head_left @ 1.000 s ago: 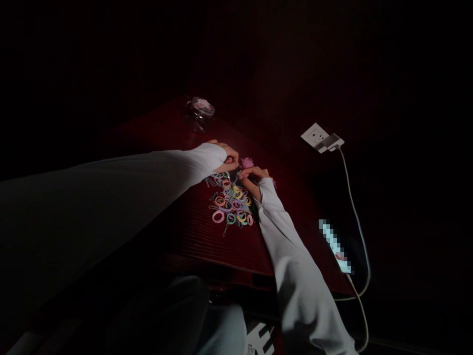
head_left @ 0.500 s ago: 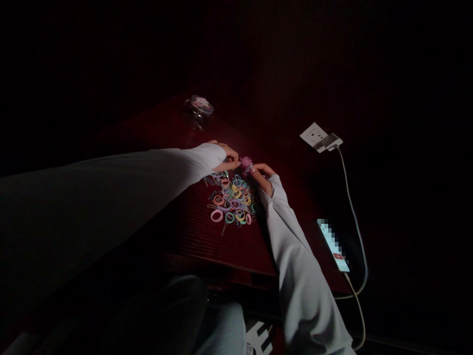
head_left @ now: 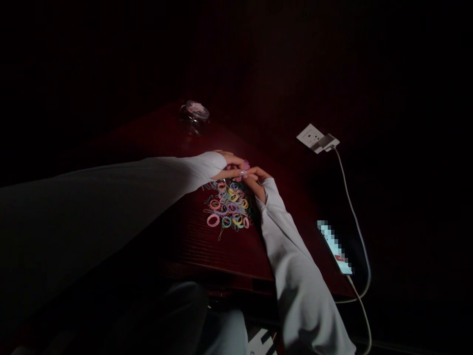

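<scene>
my left hand (head_left: 232, 165) stretched rightward, right hand (head_left: 258, 178) bent inward, fingers on both pinching one tiny pale bit (head_left: 243, 173), one pink tuft (head_left: 246, 164) just beyond, one band pile (head_left: 232, 207) nearer, too jumbled to count

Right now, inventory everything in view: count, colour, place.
Hair ties: many, pastel, piled on table
Fuzzy item: one, pink, behind fingertips
Lidded jar: one, clear, table's far end
Table: one, dark red, under pile
Wall socket: one, white, right
Charger: one, white, in socket
Cable: white, right; count unclear
Phone: one, screen lit pale blue, lower right
Legs: two, bluish, bottom
Sleeves: two, pale grey, on arms
Hands: two, bare, meeting above pile
</scene>
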### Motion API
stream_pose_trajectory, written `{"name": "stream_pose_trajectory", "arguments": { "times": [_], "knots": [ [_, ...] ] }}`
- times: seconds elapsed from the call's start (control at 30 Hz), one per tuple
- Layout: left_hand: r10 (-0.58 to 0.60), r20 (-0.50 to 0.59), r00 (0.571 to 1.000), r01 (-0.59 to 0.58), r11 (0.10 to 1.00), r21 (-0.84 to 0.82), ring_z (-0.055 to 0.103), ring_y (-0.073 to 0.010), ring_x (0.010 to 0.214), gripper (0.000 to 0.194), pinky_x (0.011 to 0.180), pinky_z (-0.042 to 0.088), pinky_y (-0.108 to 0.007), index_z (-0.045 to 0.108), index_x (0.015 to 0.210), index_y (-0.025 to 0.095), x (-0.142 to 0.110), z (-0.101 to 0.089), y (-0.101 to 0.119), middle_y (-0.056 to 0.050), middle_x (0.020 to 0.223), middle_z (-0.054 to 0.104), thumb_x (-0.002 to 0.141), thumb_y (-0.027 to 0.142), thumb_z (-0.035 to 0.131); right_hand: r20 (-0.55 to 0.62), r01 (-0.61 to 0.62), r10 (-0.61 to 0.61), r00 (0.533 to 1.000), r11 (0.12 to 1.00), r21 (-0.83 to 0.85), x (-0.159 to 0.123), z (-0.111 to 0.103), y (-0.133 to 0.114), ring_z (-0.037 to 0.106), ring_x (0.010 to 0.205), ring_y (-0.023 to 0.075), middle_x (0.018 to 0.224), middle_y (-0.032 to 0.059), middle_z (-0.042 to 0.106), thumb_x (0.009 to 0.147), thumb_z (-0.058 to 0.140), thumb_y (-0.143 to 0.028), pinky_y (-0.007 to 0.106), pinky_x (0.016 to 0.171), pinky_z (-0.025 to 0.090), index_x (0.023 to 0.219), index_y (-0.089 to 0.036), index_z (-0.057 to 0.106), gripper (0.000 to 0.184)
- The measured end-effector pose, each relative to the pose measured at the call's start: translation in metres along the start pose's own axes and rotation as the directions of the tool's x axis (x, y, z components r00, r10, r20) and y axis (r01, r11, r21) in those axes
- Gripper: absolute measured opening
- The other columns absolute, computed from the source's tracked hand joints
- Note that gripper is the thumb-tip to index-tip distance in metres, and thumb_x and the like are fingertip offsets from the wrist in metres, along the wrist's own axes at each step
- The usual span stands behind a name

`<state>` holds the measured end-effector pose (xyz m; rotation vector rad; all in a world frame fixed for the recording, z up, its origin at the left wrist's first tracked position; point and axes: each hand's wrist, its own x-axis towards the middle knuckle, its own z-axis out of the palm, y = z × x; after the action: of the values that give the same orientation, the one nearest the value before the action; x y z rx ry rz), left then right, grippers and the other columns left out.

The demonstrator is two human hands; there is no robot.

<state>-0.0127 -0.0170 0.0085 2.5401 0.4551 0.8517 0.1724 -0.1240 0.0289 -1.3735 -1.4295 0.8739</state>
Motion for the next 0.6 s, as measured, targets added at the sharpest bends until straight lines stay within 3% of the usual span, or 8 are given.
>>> {"name": "stream_pose_trajectory", "arguments": {
  "times": [0.23,0.6],
  "knots": [
    [-0.006,0.028,1.0,0.004,0.999,0.044,0.066,-0.0185,0.092,0.037,0.093,0.042,-0.032,0.078,0.103,0.026,0.0006,-0.0007,0.0017,-0.002,0.092,0.076,0.106,0.047,0.048,0.036,0.021,-0.017,0.999,0.993,-0.115,-0.0064,0.0033,-0.0024,0.077,0.087,0.0238,0.085,0.0024,0.082,0.076,0.081,-0.081,0.038,0.087,0.059,0.085,-0.029,0.065,0.055],
    [0.031,0.031,0.999,-0.034,0.993,0.115,0.065,-0.0178,0.09,0.034,0.089,0.041,-0.029,0.074,0.091,0.024,-0.001,-0.0034,0.0028,-0.001,0.084,0.072,0.104,0.045,0.051,0.085,0.015,-0.01,0.996,0.998,-0.064,-0.0072,0.0037,0.0007,0.07,0.072,0.0182,0.079,-0.0006,0.077,0.076,0.087,-0.072,0.034,0.076,0.059,0.083,-0.026,0.065,0.051]
  ]
}}
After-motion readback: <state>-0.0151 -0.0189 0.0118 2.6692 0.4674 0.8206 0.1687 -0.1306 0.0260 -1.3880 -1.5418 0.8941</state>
